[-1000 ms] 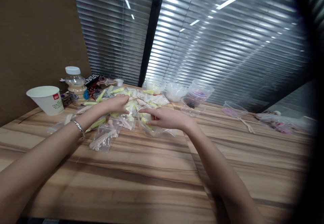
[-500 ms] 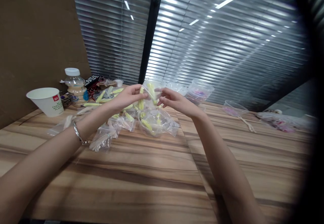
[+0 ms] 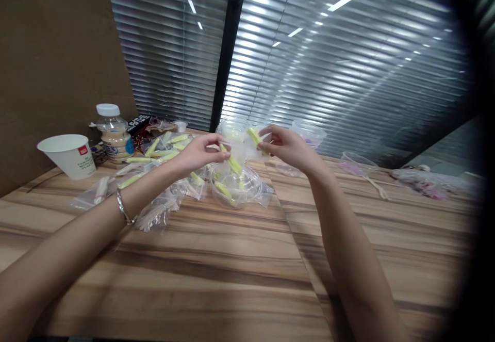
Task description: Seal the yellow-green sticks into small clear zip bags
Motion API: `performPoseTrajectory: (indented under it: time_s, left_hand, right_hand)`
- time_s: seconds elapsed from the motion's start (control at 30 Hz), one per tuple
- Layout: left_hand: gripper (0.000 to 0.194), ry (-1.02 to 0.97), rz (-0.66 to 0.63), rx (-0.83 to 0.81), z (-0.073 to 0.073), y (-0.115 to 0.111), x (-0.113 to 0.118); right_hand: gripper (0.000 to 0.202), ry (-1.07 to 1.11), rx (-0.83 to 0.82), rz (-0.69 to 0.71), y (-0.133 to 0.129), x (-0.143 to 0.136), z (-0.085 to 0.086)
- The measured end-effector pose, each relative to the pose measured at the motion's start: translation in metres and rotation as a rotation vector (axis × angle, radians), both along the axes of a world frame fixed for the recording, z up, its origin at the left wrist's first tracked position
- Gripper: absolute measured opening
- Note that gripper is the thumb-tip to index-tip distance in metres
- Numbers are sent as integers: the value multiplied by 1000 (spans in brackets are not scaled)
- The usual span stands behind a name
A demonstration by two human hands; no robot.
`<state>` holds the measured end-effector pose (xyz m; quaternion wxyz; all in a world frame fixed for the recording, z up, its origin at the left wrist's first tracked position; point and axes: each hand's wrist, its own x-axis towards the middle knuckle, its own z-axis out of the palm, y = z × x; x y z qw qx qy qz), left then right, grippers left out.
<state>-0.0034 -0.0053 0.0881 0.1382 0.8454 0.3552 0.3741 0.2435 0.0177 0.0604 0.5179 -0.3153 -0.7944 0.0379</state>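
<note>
My left hand (image 3: 203, 152) pinches the upper end of a long yellow piece (image 3: 234, 165), which slants down over a round clear plastic container (image 3: 253, 191). My right hand (image 3: 285, 147) is closed on a second yellow piece (image 3: 254, 135), with see-through plastic beside it. The two hands are apart, both raised above the table. More yellow pieces and clear bags lie inside the round container. Left of it a pile of small clear bags with yellow pieces (image 3: 152, 148) spreads out, partly behind my left forearm. What exactly the yellow pieces are is too blurred to tell.
On the left stand a white paper cup (image 3: 69, 159) and a white-capped bottle (image 3: 114, 138). Bags with pale sticks (image 3: 157, 215) lie near my left forearm. Clear tubs (image 3: 311, 134) stand behind my right hand. Further right are a clear cup (image 3: 358, 164) and a plastic bag (image 3: 429, 183).
My hands have moved apart. The right one went right and slightly up with a yellow piece, while the left one's yellow piece now slants down to the right.
</note>
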Motion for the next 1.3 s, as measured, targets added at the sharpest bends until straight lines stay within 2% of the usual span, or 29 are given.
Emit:
performPoseTrajectory:
  time_s: [0.17,0.33,0.43,0.6,0.7,0.83,0.97,1.1,1.13,1.2,1.27,1.3]
  left_hand:
    - [47,210,-110,65,-11,1,5]
    - [42,130,-62,177,-7,5,-3]
    - [40,312,-34,214,-6,6,-7]
    - [39,723,-73,226,-9,6,-4]
    - [44,819,-46,332,-9,6,-5]
    - [41,882,-41,464,-8,5,-8]
    - [44,812,26,394,1,-1,-7]
    - [43,655,162,419,19,-3,-16]
    - [42,668,196,402,22,-1,-21]
    - [40,796,221,260,23,8,-33]
    - [47,946,209,59,18,20,-45]
    - [53,976,201,26,13,26,-50]
  right_hand:
    - [31,-26,-61,60,-12,1,4]
    - [33,-30,-104,147,-15,-5,4]
    - [32,-34,-106,148,-14,-7,3]
    - [31,-57,-95,144,-16,-8,3]
    - [26,-122,-98,149,-16,-11,2]
    - [17,-316,-75,93,-11,-21,-3]
    - [9,-472,26,-19,-7,-31,-9]
    - [6,-412,147,-79,-10,-29,-9]
    - [5,-390,166,-86,-11,-28,-9]
    - [2,-401,171,-97,-11,-27,-10]
    - [6,-498,125,-101,-6,-29,-12]
    - [8,-564,85,-100,-2,-32,-14]
